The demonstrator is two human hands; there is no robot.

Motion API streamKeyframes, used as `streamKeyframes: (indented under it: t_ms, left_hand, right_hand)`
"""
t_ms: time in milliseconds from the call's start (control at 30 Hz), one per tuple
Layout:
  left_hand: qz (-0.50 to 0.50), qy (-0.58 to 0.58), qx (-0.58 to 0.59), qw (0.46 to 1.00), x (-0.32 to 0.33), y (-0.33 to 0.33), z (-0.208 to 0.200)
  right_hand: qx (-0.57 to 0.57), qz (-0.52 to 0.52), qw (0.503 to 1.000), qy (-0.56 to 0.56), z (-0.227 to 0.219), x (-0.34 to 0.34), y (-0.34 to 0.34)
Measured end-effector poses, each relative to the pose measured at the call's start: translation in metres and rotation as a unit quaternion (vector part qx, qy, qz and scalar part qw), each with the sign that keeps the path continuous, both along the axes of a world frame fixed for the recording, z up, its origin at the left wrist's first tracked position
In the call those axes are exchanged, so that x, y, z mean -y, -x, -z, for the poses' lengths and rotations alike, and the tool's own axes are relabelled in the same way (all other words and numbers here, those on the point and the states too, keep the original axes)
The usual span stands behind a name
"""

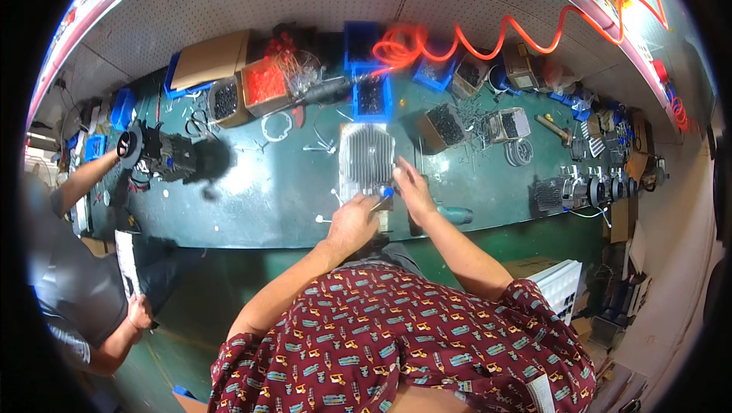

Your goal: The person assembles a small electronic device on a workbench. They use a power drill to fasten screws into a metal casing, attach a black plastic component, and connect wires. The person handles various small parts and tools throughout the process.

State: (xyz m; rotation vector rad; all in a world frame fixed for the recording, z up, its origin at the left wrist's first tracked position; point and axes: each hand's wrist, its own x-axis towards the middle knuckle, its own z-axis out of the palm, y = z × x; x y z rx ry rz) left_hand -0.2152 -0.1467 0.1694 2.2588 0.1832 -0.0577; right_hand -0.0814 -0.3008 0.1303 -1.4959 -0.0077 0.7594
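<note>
In front of me on the bench lies a grey finned motor housing (367, 154), its ribs running away from me. My left hand (354, 221) is at its near end with the fingers bent in; what they hold is hidden. A small blue piece (388, 193) shows right by those fingertips. White-tipped leads (323, 219) stick out on the left of that hand. My right hand (414, 190) lies along the housing's right side, fingers stretched forward and touching or nearly touching its edge. A teal power tool (455, 215) lies just right of my right wrist.
Behind the housing stand blue bins (372, 99) of dark screws and a box of red parts (264, 84). An orange coiled air hose (488, 53) hangs above. More motors (560, 193) stand at right. Another person (91, 260) works on a dark motor (168, 155) at left.
</note>
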Motion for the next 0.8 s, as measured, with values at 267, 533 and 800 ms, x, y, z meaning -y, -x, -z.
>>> streamKeyframes:
  t_ms: [267, 533, 800]
  left_hand:
    - [0.043, -0.079, 0.080, 0.993, -0.036, 0.012, -0.019]
    - [-0.185, 0.101, 0.197, 0.957, -0.074, -0.010, -0.001]
    - [-0.215, 0.190, 0.118, 0.951, -0.089, -0.033, 0.066]
  right_hand:
    - [0.208, 0.001, 0.969, 0.134, 0.014, 0.064, 0.071]
    - [0.037, 0.001, 0.965, 0.260, 0.058, 0.209, 0.147]
    - [0.005, -0.062, 0.897, 0.438, 0.068, 0.279, 0.187]
